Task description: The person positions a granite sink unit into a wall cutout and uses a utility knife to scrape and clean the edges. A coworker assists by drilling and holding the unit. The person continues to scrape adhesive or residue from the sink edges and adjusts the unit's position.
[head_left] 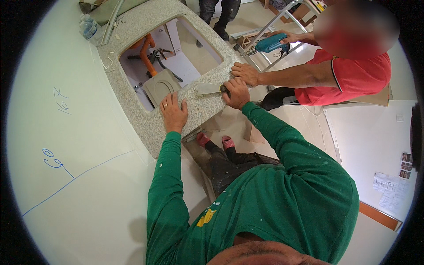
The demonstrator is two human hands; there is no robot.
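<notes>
While the putty knife [209, 88] is lying over the speckled stone surface [204, 105] beside the sink opening [203, 37], its blade is extending leftward from the right grip [237, 93], long axis running roughly across the view. The right grip is clasping the dark handle [225, 91]; blade contact with the stone is not showing clearly. The left grip [174, 113], farther from the handle, is spreading flat on the strip, grasping nothing. Just beyond the right grip, a co-worker's hand [246, 73] is resting; the co-worker's other hand [289, 37] is holding a teal drill [270, 43].
</notes>
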